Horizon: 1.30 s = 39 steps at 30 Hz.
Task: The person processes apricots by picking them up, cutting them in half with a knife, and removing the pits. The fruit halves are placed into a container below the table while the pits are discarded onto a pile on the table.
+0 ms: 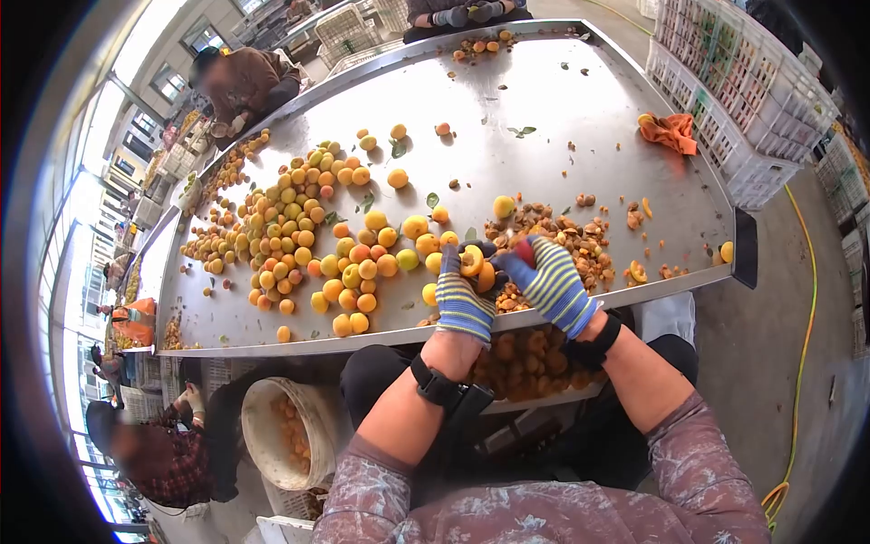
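Observation:
My left hand point(465, 295), in a blue and yellow striped glove with dark fingertips, is closed around a cut apricot point(471, 261) whose orange inside faces up. Close beside it, my right hand point(551, 286) in a matching glove grips a small tool with a red handle point(524, 251); its working end is hidden near the fruit. Whole apricots point(367, 269) lie in a loose heap left of my hands. Just beyond and right of them is a pile of brown apricot pits point(566, 238) with orange scraps.
The metal table point(507, 100) has raised edges. Under its near edge, a container holds apricot halves point(535, 363). A white bucket point(263, 435) stands left of my legs. An orange cloth point(669, 133) lies far right, near stacked crates point(725, 82). Other people point(249, 86) sit around the table.

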{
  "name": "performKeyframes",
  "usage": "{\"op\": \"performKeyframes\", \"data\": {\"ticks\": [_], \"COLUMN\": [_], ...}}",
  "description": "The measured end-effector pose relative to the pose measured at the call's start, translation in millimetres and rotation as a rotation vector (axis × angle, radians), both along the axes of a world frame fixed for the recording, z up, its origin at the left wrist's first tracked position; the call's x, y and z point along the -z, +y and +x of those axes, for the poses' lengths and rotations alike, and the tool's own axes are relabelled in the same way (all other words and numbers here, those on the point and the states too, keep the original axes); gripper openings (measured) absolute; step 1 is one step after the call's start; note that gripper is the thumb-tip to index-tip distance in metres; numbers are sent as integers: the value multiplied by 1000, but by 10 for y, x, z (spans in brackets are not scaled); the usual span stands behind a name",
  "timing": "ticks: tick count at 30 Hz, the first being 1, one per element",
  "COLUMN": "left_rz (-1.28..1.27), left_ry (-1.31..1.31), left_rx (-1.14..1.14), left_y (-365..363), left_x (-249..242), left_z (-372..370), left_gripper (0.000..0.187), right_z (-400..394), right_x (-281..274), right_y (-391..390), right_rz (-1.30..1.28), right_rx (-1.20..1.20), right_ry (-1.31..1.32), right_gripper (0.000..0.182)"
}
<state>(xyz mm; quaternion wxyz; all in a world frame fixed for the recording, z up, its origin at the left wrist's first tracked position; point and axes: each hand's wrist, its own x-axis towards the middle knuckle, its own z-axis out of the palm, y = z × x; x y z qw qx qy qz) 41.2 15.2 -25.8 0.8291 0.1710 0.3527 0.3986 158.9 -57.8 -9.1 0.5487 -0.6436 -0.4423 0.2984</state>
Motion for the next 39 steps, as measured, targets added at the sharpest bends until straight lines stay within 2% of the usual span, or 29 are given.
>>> {"op": "performKeyframes", "data": {"ticks": [1, 2, 4, 5, 8, 12, 14, 16, 20, 24, 27, 30, 32, 36, 38, 39], "left_rz": [89, 82, 55, 287, 379, 342, 355, 359, 376, 334, 322, 233, 374, 391, 442, 427], "left_ry": [-49, -46, 118, 199, 230, 331, 296, 308, 288, 334, 414, 311, 372, 461, 534, 484], "left_rx": [112, 118, 28, 207, 320, 334, 359, 216, 161, 242, 148, 120, 138, 217, 212, 212], "left_y": [74, 23, -97, -141, -278, -453, -490, -536, -573, -501, -533, -602, -618, -644, -600, -603], "left_x": [189, 170, 151, 164, 203, 159, 182, 179, 131, 230, 237, 179, 176, 107, 146, 166], "left_z": [-45, -3, 123, 77, 133, 229, 252, 335, 398, 366, 454, 554, 571, 579, 609, 596], "left_gripper": [41, 41, 46, 50, 50, 52, 50, 53, 52, 50, 51, 51, 54, 55, 56, 56], "right_z": [45, 87, 167, 198, 255, 288, 258, 266, 229, 226, 264, 312, 316, 333, 358, 382], "right_x": [-12, -57, -233, -244, -298, -244, -292, -227, -212, -116, -182, -264, -271, -252, -260, -261], "right_y": [21, 41, 3, 22, -9, -8, -9, 13, 52, 76, 28, -57, -95, -154, -155, -163], "right_rz": [41, 82, 167, 251, 391, 403, 377, 346, 362, 420, 412, 398, 406, 437, 434, 451], "right_rx": [40, 83, 57, 51, 56, 44, 156, 166, 234, 235, 235, 245, 247, 233, 209, 196], "right_ry": [156, 314, 773, 832, 982, 1032, 849, 836, 676, 517, 578, 638, 644, 556, 750, 805], "right_gripper": [26, 24, 26, 28, 29, 31, 35, 38, 38, 38, 38, 38, 38, 37, 37, 38]}}
